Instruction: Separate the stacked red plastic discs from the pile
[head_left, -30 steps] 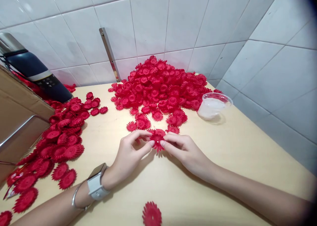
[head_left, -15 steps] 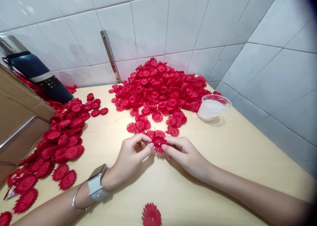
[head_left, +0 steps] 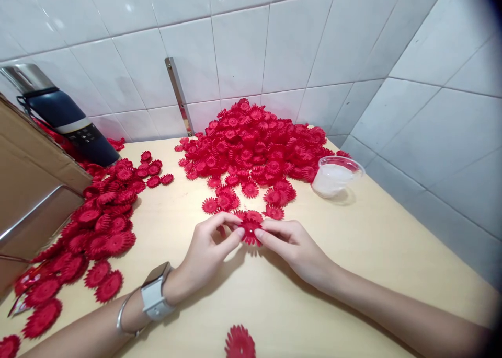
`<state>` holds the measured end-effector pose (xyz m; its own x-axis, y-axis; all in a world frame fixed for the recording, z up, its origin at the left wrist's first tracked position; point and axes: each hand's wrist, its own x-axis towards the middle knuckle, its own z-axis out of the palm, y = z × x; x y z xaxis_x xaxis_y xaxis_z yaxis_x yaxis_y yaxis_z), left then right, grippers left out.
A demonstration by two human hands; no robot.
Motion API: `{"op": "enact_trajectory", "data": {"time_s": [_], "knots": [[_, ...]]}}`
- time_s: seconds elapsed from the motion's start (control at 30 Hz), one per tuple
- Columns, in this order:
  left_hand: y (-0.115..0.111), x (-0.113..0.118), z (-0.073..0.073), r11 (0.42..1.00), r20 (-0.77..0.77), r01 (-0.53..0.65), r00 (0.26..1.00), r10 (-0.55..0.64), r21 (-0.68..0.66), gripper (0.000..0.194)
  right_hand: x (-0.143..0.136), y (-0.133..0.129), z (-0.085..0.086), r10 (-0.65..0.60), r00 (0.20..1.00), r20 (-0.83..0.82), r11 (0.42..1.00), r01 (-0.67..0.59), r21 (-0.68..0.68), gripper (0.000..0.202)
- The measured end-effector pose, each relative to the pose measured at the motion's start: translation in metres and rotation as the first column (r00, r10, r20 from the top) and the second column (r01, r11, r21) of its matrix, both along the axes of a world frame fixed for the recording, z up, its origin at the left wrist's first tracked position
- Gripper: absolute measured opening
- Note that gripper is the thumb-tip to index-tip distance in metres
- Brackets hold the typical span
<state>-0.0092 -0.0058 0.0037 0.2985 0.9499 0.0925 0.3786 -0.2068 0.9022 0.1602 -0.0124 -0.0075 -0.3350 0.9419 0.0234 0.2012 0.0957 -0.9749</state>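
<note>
Between my two hands is a red fabric flower piece (head_left: 251, 234) with fringed petals and a small pale spot at its centre. My left hand (head_left: 214, 240) pinches its left edge between thumb and fingers. On the opposite edge, my right hand (head_left: 288, 240) grips it the same way. The piece is held just above the table, close to several similar flowers lying behind it. A single red flower (head_left: 240, 342) lies at the near edge, below my hands. Beyond them rises a large heap of red flowers (head_left: 251, 138) against the tiled wall.
A clear plastic cup (head_left: 333, 177) with whitish contents stands tilted at the right of the heap. On the left are more red flowers (head_left: 117, 206), a cardboard box (head_left: 35, 159) and a dark blue bottle (head_left: 74, 115). A metal strip (head_left: 179, 96) leans on the wall.
The view has tilted slightly, so the scene sits a little lower. Both hands keep their pinch on the flower piece, with barely any movement.
</note>
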Motion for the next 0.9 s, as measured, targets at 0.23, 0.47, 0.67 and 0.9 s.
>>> {"op": "enact_trajectory", "data": {"time_s": [0.23, 0.47, 0.67, 0.9], "knots": [[-0.0028, -0.0014, 0.0037, 0.991, -0.020, -0.030, 0.999, 0.033, 0.132, 0.020, 0.0006, -0.0004, 0.0017, -0.055, 0.996, -0.076, 0.993, 0.047, -0.106, 0.032], [-0.0054, -0.0002, 0.0026, 0.968, -0.117, 0.136, 0.987, -0.113, 0.211, 0.012, 0.0006, 0.0008, 0.0016, -0.070, 0.990, -0.124, 0.985, 0.048, -0.166, 0.032], [-0.0050, -0.0005, 0.0006, 0.962, -0.130, 0.146, 0.984, -0.118, 0.230, 0.011, 0.0022, 0.0012, 0.0009, -0.030, 0.994, -0.102, 0.989, 0.015, -0.144, 0.034], [-0.0048, 0.0005, 0.0025, 0.969, -0.132, 0.134, 0.985, -0.108, 0.206, 0.012, 0.0014, 0.0008, 0.0049, 0.000, 0.991, -0.132, 0.988, -0.021, -0.152, 0.034]]}}
